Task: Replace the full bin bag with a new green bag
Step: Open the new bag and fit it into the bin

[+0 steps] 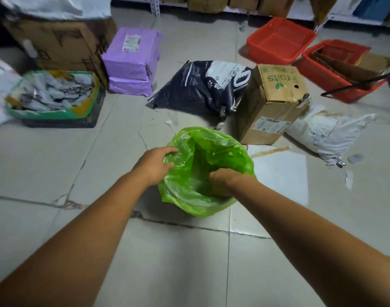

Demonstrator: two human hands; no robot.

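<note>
The left hand (155, 166) pinches the rim of the green bag (211, 147) while the right hand (221, 180) reaches inside, its grip impossible to tell, so spread the film evenly lest it tear.

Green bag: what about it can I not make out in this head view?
Bin under the green bag: head view, covered by the film, so unconfirmed.
Right hand fingers: head view, inside the bag, hidden by the hand's own back; grip unclear.
Bag's bottom: head view, behind folds and that hand.
</note>
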